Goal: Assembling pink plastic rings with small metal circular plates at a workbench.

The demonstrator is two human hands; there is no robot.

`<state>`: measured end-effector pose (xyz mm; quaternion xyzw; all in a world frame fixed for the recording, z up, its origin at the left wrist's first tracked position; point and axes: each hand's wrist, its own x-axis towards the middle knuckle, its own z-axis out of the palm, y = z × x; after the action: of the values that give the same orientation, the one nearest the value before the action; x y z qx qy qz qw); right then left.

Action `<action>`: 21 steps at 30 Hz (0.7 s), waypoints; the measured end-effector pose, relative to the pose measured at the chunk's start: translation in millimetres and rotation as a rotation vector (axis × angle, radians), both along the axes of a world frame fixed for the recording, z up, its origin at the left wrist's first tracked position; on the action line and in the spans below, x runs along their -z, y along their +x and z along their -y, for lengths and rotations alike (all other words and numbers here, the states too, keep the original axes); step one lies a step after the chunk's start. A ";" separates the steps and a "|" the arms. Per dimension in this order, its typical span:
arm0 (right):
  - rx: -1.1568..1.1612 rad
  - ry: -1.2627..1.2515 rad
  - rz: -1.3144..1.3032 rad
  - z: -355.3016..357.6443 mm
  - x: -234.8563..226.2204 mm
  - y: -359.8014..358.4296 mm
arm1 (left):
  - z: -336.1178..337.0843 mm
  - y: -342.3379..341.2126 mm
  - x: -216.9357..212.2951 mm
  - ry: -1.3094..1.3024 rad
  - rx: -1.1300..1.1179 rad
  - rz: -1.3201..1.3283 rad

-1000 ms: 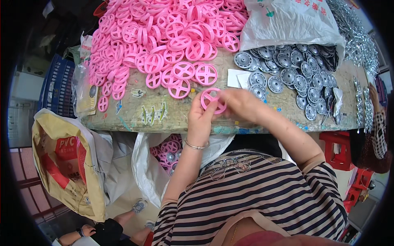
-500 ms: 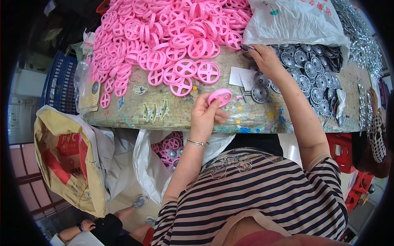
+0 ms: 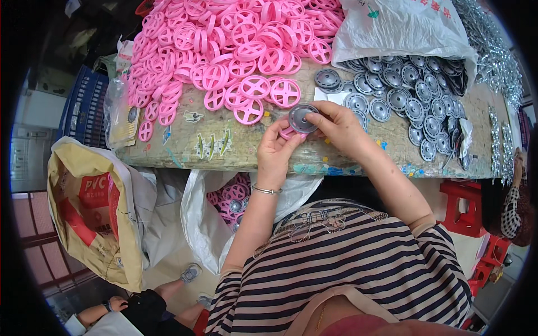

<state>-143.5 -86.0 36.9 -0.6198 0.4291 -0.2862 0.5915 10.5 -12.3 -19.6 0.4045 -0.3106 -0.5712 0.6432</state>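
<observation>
My left hand [image 3: 274,151] is closed on a pink plastic wheel ring [image 3: 287,133], above the table's near edge. Over that ring, my right hand [image 3: 336,127] pinches a grey wheel disc [image 3: 302,118], its thumb on the disc's face. The disc overlaps the ring and hides most of it; whether the two are joined I cannot tell. A large heap of pink wheel rings [image 3: 241,33] covers the far left and middle of the table. To the right, many grey wheel discs [image 3: 398,99] spill out of a white sack [image 3: 398,33].
The worn table [image 3: 224,159] carries small stickers near its front. Below its edge, a white bag [image 3: 196,224] holds pink rings with grey centres. A tan sack [image 3: 131,246] stands open at left. Silver tinsel [image 3: 493,50] lies far right. Red stools [image 3: 462,207] and other people sit nearby.
My right hand has come from the grey discs to my left hand, bringing a disc over the pink ring. My left hand still holds the ring, now turned and mostly covered.
</observation>
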 end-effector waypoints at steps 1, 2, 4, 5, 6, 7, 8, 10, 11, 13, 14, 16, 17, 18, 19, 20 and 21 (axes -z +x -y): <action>0.000 -0.008 -0.002 1.3 0.3 0.5 | -0.1 -1.7 -2.1 -0.050 -0.033 0.020; -0.001 -0.007 -0.003 1.5 1.8 2.1 | -0.2 -2.2 -4.5 -0.100 -0.066 0.039; 0.038 0.012 0.027 2.7 6.3 0.8 | 1.0 -6.0 -10.8 -0.103 -0.115 0.029; 0.039 0.012 0.021 2.6 7.2 0.5 | 1.8 -7.2 -11.7 -0.104 -0.164 0.023; 0.040 0.005 0.009 1.3 7.2 2.4 | 1.9 -4.4 -9.5 -0.104 -0.166 0.021; 0.041 -0.002 -0.003 0.4 7.8 3.6 | 2.4 0.1 -5.1 -0.069 -0.061 0.026; 0.040 -0.001 -0.004 0.4 10.0 3.9 | 2.8 2.6 -1.9 -0.033 0.043 0.031; -0.028 -0.406 -0.143 -0.8 16.8 5.5 | 2.3 4.5 0.3 -0.062 0.074 0.052; -0.029 -0.404 -0.143 -2.2 18.3 7.3 | 1.4 5.3 0.9 -0.093 0.107 0.074; 0.000 -0.436 -0.167 -2.5 21.5 9.5 | 0.2 6.7 -0.9 -0.054 0.096 0.027; 0.002 -0.434 -0.169 -1.7 24.5 9.1 | -0.2 7.0 -1.9 -0.016 0.083 -0.019; 0.030 -0.319 -0.046 -0.7 29.6 8.2 | -1.3 4.2 -1.8 -0.005 0.041 0.002; 0.031 -0.316 -0.048 -0.2 28.7 7.1 | -1.6 3.1 -1.2 0.004 -0.001 0.024; -0.026 -0.126 -0.026 -0.4 25.9 6.2 | -2.7 3.4 1.3 0.008 -0.003 0.021; -0.082 0.064 -0.004 -0.8 23.1 5.8 | -3.4 3.9 4.8 0.019 -0.024 0.069; -0.085 0.068 -0.007 -1.4 20.5 6.4 | -4.3 4.5 7.1 0.030 -0.044 0.118; -0.093 -0.018 -0.079 -1.7 17.4 7.2 | -4.6 5.1 6.5 0.032 -0.043 0.116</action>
<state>-136.4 -84.3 19.5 -0.6551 0.4203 -0.2375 0.5811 15.6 -7.7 -26.1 0.4536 -0.3293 -0.5379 0.6296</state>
